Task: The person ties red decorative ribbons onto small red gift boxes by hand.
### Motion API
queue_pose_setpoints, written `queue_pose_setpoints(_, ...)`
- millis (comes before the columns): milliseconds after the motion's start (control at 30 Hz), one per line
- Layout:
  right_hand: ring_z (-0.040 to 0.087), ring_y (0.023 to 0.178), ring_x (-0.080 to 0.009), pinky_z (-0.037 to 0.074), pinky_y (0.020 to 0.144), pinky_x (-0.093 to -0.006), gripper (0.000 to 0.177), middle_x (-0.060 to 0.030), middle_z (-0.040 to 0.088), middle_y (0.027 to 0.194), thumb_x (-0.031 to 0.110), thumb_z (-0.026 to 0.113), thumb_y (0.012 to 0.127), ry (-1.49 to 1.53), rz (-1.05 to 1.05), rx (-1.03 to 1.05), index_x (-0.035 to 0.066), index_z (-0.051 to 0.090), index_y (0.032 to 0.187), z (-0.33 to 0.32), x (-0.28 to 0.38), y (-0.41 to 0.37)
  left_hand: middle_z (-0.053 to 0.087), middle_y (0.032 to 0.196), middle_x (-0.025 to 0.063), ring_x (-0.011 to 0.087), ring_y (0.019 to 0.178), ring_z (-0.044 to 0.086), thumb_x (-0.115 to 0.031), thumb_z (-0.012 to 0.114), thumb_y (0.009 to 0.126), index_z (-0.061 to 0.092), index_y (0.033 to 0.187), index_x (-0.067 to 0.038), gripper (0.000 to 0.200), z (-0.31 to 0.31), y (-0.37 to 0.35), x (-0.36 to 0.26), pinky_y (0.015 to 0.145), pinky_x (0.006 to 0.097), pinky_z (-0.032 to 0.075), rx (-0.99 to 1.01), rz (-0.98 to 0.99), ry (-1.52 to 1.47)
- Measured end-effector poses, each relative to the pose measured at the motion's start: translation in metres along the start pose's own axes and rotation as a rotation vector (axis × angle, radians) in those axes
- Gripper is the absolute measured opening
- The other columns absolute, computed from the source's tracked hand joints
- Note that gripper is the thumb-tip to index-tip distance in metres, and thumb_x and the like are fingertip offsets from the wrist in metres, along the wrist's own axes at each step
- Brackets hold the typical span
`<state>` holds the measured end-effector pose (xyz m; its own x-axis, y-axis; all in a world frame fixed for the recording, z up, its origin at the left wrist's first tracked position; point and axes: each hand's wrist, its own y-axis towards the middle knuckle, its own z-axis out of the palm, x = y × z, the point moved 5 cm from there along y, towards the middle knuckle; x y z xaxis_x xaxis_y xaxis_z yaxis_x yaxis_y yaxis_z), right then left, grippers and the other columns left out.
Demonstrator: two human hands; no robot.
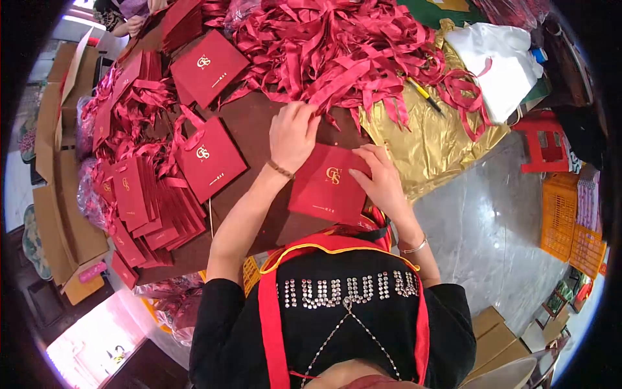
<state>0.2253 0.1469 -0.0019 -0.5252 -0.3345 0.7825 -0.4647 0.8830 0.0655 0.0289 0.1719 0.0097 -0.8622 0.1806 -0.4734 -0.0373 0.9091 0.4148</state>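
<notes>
A flat red gift bag (317,188) with a gold monogram lies in front of me at the table's near edge. My right hand (382,175) grips its right side, thumb on the front face and fingers over the upper corner. Above the bag, my left hand (295,133) reaches to the edge of a big heap of red ribbons (324,52). Its fingers are drawn together on a ribbon end (334,84), and their tips are partly hidden.
Left of my arm lie a red bag with a ribbon handle (210,159), another bag (210,68) and stacked bags (136,194). Gold sheeting (427,142), a yellow-black pen (424,97) and a white plastic bag (495,65) are at right. Another person's hand (135,26) shows top left.
</notes>
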Motion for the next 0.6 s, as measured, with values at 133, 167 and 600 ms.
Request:
queue_pose_setpoints(133, 0.054, 0.106, -0.0327, 0.046, 0.087, -0.038, 0.04, -0.0141, 0.053, 0.117, 0.018, 0.067, 0.079, -0.037, 0.052, 0.004, 0.004, 0.056, 0.115, 0.0, 0.003, 0.001, 0.058, 0.096, 0.0101, 0.0298, 0.089, 0.057, -0.018, 0.063, 0.081, 0.061, 0.1, -0.007, 0.021, 0.014, 0.029, -0.001, 0.071, 0.0397, 0.044, -0.047, 0.002, 0.248)
queue_pose_setpoints(167, 0.054, 0.106, -0.0327, 0.046, 0.087, -0.038, 0.04, -0.0141, 0.053, 0.117, 0.018, 0.067, 0.079, -0.04, 0.05, 0.0, 0.004, 0.056, 0.115, 0.0, 0.003, 0.001, 0.059, 0.093, 0.0113, 0.0303, 0.086, 0.057, -0.019, 0.062, 0.081, 0.062, 0.099, -0.007, 0.022, 0.018, 0.029, 0.006, 0.069, 0.0407, 0.043, -0.044, 0.0, 0.231)
queue_pose_setpoints(600, 0.054, 0.106, -0.0322, 0.046, 0.087, -0.0374, 0.04, -0.0127, 0.052, 0.117, 0.019, 0.068, 0.078, -0.012, 0.018, 0.017, 0.005, 0.057, 0.114, -0.001, -0.004, 0.004, 0.062, 0.092, 0.0106, 0.0163, 0.072, 0.053, -0.006, 0.053, 0.085, 0.052, 0.123, 0.001, 0.038, -0.062, 0.005, 0.04, 0.065, 0.0274, 0.042, 0.421, -0.459, -1.642)
